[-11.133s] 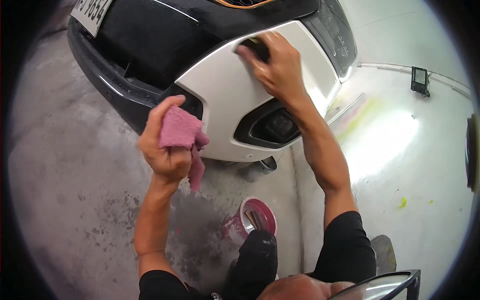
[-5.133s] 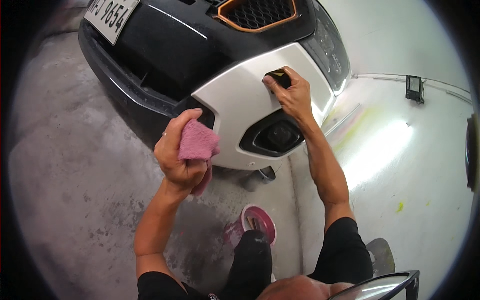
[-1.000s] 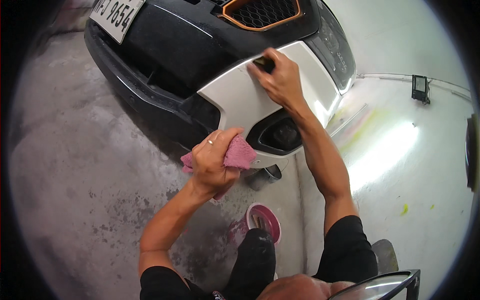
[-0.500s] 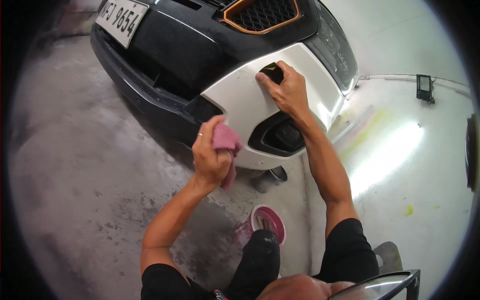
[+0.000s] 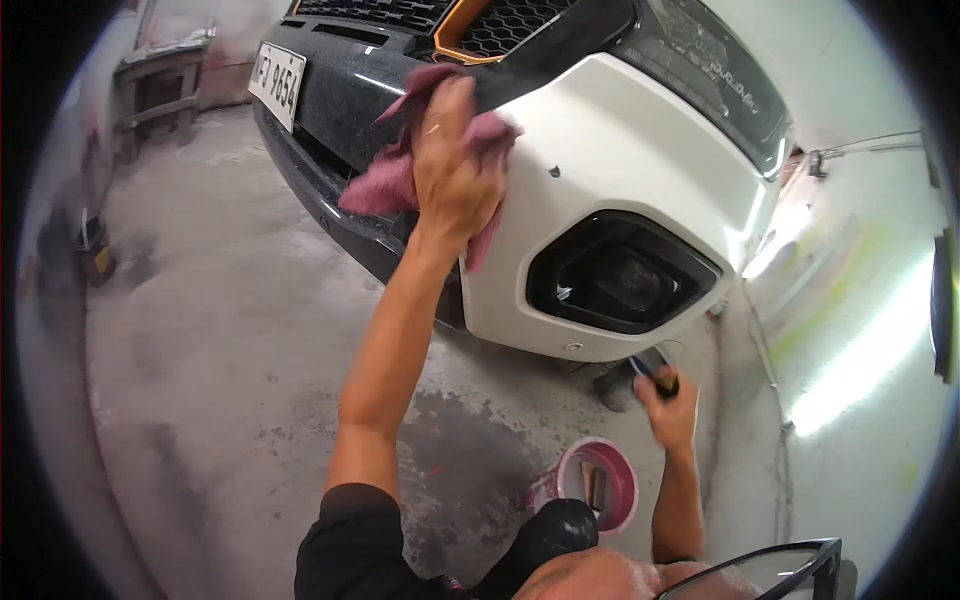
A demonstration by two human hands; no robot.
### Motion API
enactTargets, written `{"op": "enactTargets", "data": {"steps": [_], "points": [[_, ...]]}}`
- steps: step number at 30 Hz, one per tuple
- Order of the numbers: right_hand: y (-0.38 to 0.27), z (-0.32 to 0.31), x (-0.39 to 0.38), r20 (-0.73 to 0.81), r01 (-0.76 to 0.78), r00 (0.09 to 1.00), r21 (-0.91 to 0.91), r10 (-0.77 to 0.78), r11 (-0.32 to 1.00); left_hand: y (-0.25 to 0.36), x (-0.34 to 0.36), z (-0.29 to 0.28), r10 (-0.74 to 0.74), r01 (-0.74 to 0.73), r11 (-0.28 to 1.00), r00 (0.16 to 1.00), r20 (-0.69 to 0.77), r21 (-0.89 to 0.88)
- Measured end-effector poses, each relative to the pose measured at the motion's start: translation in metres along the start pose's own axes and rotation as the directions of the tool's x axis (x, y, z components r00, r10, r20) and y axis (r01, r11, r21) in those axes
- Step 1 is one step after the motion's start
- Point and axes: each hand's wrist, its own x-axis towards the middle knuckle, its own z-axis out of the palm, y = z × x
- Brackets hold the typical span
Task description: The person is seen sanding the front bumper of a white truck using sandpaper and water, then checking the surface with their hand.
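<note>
My left hand [image 5: 455, 165] grips a dusky pink cloth [image 5: 383, 187] against the car's front bumper, where black trim meets the white panel [image 5: 610, 135]. Loose folds of the cloth hang out on both sides of the hand. Low on the right, my right hand [image 5: 670, 408] is closed on a small dark piece with a yellowish edge [image 5: 665, 384], partly hidden by the fingers. That hand is off the car, below the bumper's lower edge. Between the two hands is the black fog light recess [image 5: 620, 272]. A small dark mark [image 5: 555, 172] shows on the white panel.
A pink bucket [image 5: 628, 470] with sticks or blocks in it stands by my knee. Behind my right hand, a dark bucket [image 5: 612, 388] sits under the bumper. A headlight [image 5: 715, 75] curves toward the pale wall [image 5: 860, 330]. A worn table [image 5: 160, 75] stands far left.
My left hand has carried the cloth up onto the bumper, where it now spreads. The right hand has left the white panel and dropped low to the right, still holding the dark piece.
</note>
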Motion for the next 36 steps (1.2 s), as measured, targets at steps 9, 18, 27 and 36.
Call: {"op": "enactTargets", "data": {"steps": [9,18,27,36], "points": [[0.065,0.088,-0.079,0.217,-0.252,0.96,0.384,0.178,0.888,0.12,-0.04,0.1,0.103,-0.145,0.969,0.973,0.207,0.199],[0.06,0.091,-0.098,0.373,-0.239,0.921,0.313,0.113,0.919,0.111,-0.045,0.077,0.206,-0.246,0.964,0.929,0.307,0.099],[0.062,0.086,-0.107,0.326,-0.151,0.944,0.306,0.046,0.94,0.077,-0.032,0.048,0.018,-0.057,0.976,0.983,0.182,0.211],[0.033,0.075,-0.071,0.136,-0.131,0.985,0.213,0.104,0.968,0.012,-0.087,0.014,-0.414,0.446,0.887,0.884,-0.218,0.123]]}}
